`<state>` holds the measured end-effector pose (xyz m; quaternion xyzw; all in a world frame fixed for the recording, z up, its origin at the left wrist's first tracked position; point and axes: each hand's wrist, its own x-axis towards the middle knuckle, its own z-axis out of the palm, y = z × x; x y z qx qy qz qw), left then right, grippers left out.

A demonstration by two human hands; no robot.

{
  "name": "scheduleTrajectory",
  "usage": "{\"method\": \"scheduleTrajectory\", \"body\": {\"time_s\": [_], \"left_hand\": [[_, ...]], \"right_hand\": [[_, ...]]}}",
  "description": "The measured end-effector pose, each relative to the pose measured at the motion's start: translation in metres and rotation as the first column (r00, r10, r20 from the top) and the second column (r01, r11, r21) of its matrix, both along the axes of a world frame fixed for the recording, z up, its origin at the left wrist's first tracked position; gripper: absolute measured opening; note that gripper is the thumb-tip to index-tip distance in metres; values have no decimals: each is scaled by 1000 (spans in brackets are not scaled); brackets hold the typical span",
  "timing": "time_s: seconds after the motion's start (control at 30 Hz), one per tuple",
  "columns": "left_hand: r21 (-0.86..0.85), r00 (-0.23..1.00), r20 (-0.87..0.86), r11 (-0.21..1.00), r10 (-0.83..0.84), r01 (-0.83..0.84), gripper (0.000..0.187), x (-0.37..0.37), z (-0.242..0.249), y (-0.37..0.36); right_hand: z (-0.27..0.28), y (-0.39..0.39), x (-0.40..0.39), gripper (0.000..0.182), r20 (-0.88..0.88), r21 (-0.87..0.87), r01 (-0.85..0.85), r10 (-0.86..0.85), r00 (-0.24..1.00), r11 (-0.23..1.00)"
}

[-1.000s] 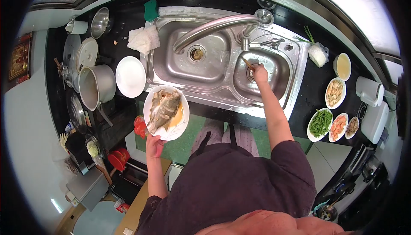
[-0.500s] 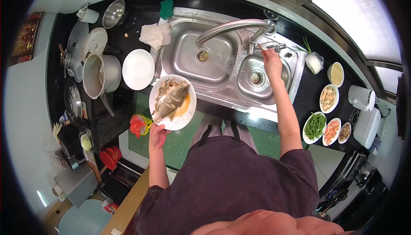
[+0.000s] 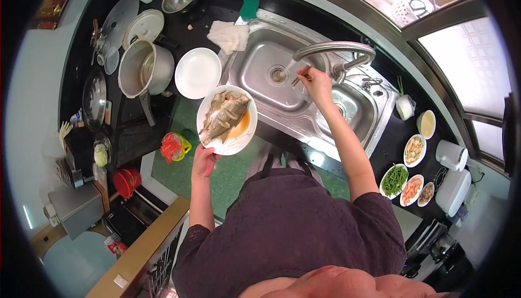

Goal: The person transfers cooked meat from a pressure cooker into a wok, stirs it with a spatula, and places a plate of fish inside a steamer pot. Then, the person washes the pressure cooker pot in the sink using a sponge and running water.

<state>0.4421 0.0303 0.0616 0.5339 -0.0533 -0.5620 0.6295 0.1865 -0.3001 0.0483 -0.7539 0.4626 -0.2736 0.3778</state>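
My left hand [image 3: 204,162] is closed on the lower rim of a white plate [image 3: 242,145], holding it just in front of the counter edge. Pieces of fish [image 3: 227,114] lie on it with brown liquid at their right. Over the large sink basin [image 3: 260,54], my right hand [image 3: 317,83] pinches thin brown sticks that look like chopsticks [image 3: 296,81]. Water seems to run from the curved faucet [image 3: 331,46] close to their tips. An empty white plate [image 3: 198,73] rests on the counter left of the sink.
A large pot [image 3: 145,69] stands at the left, its handle toward me. A white cloth [image 3: 228,37] and green sponge [image 3: 249,8] lie by the sink's left edge. Small dishes of food, one with green vegetables [image 3: 394,181], line the right counter. A red bag [image 3: 171,147] is below.
My right hand has moved left with the sticks, from behind the small basin to over the large one. The view has turned, and my left hand still holds the fish plate.
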Motion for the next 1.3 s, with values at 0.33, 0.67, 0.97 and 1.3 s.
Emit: {"method": "scheduleTrajectory", "body": {"time_s": [0.33,0.67,0.97,1.3], "left_hand": [[8,995,7,995,103,-103,58,4,-6,20],[27,996,-22,996,83,-82,64,13,-17,27],[-32,996,-23,996,89,-89,56,14,-11,13],[-43,1000,-5,999,11,-12,63,33,-21,3]], "right_hand": [[-63,-15,43,15,-148,-15,-3,0,989,1000],[-59,-18,48,18,-189,33,19,-12,982,999],[-62,-22,43,19,-275,6,9,-7,961,1000],[-48,-3,0,25,-110,100,165,-153,982,981]]}}
